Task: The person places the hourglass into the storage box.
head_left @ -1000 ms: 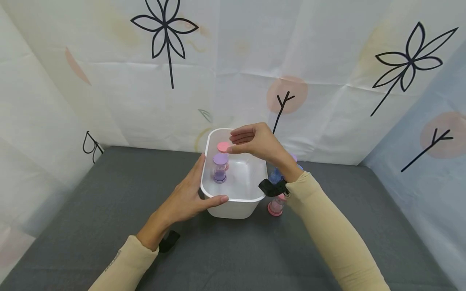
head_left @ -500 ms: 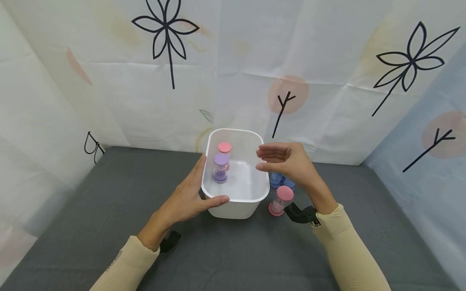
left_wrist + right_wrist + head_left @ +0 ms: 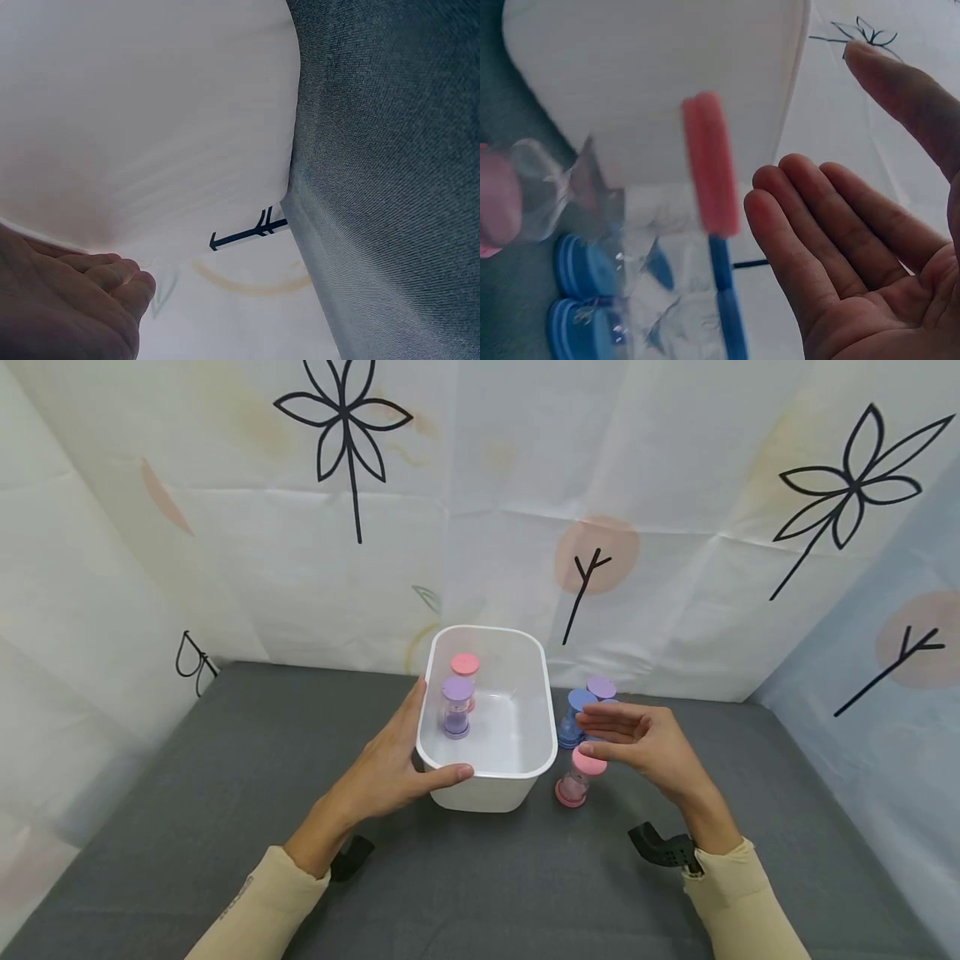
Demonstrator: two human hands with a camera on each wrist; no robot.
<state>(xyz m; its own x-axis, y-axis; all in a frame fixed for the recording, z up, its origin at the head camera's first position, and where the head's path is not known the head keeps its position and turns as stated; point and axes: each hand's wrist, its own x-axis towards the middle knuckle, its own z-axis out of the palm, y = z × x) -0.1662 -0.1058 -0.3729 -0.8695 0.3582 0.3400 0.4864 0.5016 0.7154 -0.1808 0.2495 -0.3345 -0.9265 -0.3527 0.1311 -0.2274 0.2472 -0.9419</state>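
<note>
Your right hand (image 3: pixel 647 747) shifts from over the white bin (image 3: pixel 483 792) to near the pink hourglass (image 3: pixel 574 787) beside it, thumb and fingers apart: pinch lightly, letting your straight-fingered left hand (image 3: pixel 388 774) steady the bin.

Two hands in play, folks: one left hand (image 3: pixel 378 772), one right hand (image 3: pixel 648 747)! Two cream sleeves (image 3: pixel 258 902), two black wrist pieces (image 3: pixel 663 847). One white bin (image 3: pixel 487 789), one desk (image 3: pixel 480 885). Inside the bin, count them: two sand timers, one purple timer (image 3: pixel 456 710) and one pink timer (image 3: pixel 465 665). Out on the desk, four show: one more pink timer (image 3: pixel 576 782), a pair of blue timers (image 3: pixel 574 718), one purple-capped timer (image 3: pixel 601 686), that group partly hidden. Six timers visible altogether! And on the cloth backdrop (image 3: pixel 495 460), two big black flowers (image 3: pixel 345 412), two peach discs (image 3: pixel 615 547), one twig apiece!
</note>
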